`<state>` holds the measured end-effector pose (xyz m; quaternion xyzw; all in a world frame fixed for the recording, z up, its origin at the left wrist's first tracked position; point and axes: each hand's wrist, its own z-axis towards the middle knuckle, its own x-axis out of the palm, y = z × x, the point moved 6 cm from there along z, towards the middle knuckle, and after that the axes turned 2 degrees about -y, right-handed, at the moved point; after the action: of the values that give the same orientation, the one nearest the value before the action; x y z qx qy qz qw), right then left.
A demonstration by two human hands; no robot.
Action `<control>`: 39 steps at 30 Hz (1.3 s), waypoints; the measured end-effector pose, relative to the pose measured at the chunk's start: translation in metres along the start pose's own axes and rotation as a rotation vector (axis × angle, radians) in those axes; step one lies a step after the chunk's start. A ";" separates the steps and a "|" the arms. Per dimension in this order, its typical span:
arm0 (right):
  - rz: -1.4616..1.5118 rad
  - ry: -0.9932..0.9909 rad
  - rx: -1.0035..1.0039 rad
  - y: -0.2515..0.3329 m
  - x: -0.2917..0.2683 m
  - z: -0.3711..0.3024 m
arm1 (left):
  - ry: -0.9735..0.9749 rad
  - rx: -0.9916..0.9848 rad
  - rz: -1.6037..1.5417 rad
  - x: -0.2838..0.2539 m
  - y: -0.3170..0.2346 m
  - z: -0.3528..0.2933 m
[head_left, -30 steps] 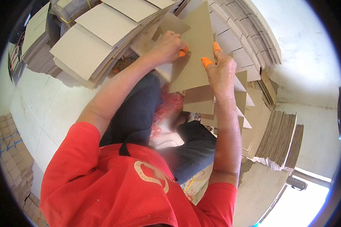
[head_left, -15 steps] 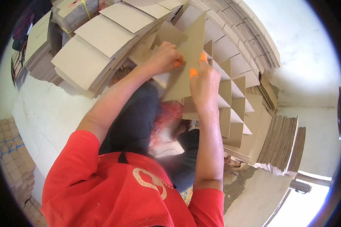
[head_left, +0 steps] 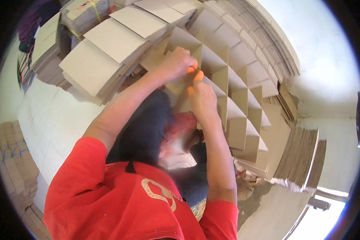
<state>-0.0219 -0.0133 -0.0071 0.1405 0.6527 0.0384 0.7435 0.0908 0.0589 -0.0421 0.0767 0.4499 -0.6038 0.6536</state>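
Note:
A cardboard divider grid (head_left: 237, 99) of crossed, slotted strips stands in front of me, its square cells open upward. My left hand (head_left: 179, 64) is closed in a pinch on a cardboard strip at the grid's near left side. Close beside it, my right hand (head_left: 205, 100) pinches the same area, thumb and finger almost meeting the left fingertips. Orange covers sit on several fingertips of both hands. The strip between the hands is seen nearly edge-on and partly hidden by the fingers.
Left of the grid lie fanned stacks of flat cardboard sheets (head_left: 114, 34). Slotted cardboard strips (head_left: 260, 44) are piled along the far side by the wall. Another upright stack (head_left: 294, 154) stands at the right. Bundled cardboard (head_left: 14, 160) is at the far left.
A large strip that stood tilted between my hands now sits lower, in line with the grid. My right hand moved left and down, closer to my left hand.

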 end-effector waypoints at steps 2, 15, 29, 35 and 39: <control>0.016 0.059 0.013 0.011 -0.013 -0.001 | -0.009 -0.022 0.095 -0.003 0.006 -0.009; 0.086 -0.002 0.328 -0.231 -0.053 -0.061 | 0.269 0.248 -0.045 0.032 -0.023 0.061; -0.538 -0.524 0.264 -0.146 -0.135 -0.133 | 0.304 0.695 0.342 -0.002 -0.132 0.162; -0.960 -0.739 0.499 -0.234 -0.172 -0.219 | 0.050 0.626 0.642 -0.096 -0.177 0.120; -0.880 -0.214 0.965 -0.354 -0.102 -0.275 | 0.081 0.155 0.797 -0.111 -0.070 0.087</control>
<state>-0.3511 -0.3334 -0.0311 0.1811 0.5160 -0.5796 0.6042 0.0881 0.0648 0.1152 0.3177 0.3634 -0.3317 0.8106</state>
